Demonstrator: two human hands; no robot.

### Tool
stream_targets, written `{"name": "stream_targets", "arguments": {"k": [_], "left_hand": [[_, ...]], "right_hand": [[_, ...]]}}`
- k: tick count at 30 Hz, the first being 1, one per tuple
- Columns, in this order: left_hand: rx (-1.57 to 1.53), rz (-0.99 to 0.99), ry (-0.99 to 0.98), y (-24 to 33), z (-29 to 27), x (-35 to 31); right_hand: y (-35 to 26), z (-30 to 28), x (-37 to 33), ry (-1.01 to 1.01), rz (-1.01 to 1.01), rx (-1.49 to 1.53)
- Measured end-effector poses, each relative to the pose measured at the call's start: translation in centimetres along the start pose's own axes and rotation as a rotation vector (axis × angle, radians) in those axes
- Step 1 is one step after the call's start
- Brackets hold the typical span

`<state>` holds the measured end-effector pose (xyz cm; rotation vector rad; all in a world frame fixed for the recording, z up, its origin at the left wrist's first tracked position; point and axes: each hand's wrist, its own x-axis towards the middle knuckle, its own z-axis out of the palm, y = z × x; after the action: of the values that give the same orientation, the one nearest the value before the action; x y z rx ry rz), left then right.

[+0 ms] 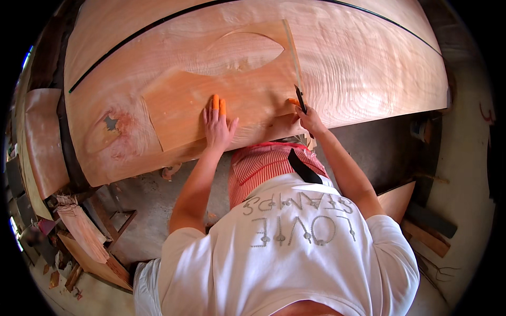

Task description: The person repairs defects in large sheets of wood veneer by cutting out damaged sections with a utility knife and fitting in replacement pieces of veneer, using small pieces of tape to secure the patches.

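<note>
My left hand (217,130) lies flat with fingers stretched out on a thin orange-brown veneer piece (179,110). Orange covers wrap two of its fingertips. That piece has a curved cut-out along its far side and rests on a large pale wood veneer sheet (363,73). At the piece's right edge, my right hand (312,122) grips a slim black utility knife (301,99), its tip pointing away from me. An orange cover shows on a finger of this hand too. Whether the blade touches the wood, I cannot tell.
A ragged hole with reddish, rough grain around it (124,126) marks the large sheet's left part. A long black strip (158,22) curves across the far side. Wood scraps (95,260) lie at lower left; boards (427,237) lean at lower right.
</note>
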<state>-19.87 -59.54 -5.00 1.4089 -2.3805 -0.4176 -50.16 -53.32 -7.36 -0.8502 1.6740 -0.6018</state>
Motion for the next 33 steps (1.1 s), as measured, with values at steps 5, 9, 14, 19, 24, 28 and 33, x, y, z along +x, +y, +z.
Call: {"name": "stream_targets", "arguments": {"k": [5,9,14,19,24,28,33], "left_hand": [[0.161,-0.122,0.073,-0.1,3.1,2.3],[0.170,-0.127,0.143,-0.3,4.3,2.2],[0.156,-0.121,0.161,-0.4,4.0,2.5],[0.184,-0.142,0.159,-0.1,3.8,2.7],[0.208,-0.211,0.194,0.5,3.5,3.1],[0.218,-0.200,0.159,0.9,3.1,3.8],[0.209,-0.165,0.186,0.9,2.8,4.2]], "right_hand": [[-2.0,0.6,-1.8,0.071,-0.138,-0.277],[-3.3,2.5,-2.9,-0.029,-0.307,-0.566],[-4.8,7.5,-1.3,-0.236,-0.409,-0.602],[-4.2,9.6,0.2,-0.269,-0.384,-0.768],[-4.4,6.3,-1.4,-0.356,-0.365,-1.013],[-4.7,0.9,0.5,-0.367,-0.485,-1.218],[-9.6,-7.2,5.2,-0.710,-0.588,-1.483]]}}
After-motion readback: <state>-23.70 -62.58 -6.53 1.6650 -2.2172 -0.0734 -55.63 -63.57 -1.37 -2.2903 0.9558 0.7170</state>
